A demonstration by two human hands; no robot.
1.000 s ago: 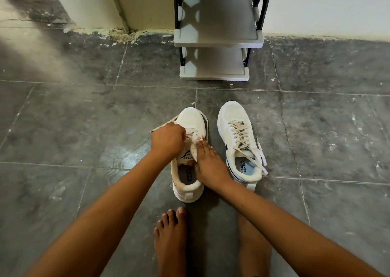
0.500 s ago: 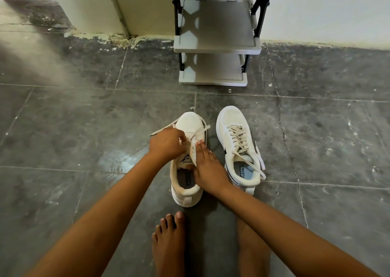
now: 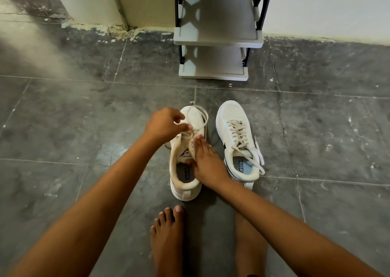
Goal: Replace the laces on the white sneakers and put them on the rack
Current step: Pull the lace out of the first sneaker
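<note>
Head view: my left hand (image 3: 163, 123) pinches lace (image 3: 202, 119) on left sneaker (image 3: 186, 152); right hand (image 3: 207, 163) flat, steadying tongue. Right sneaker (image 3: 238, 141) laced. Both on floor; rack (image 3: 217, 38) awaits.
</note>
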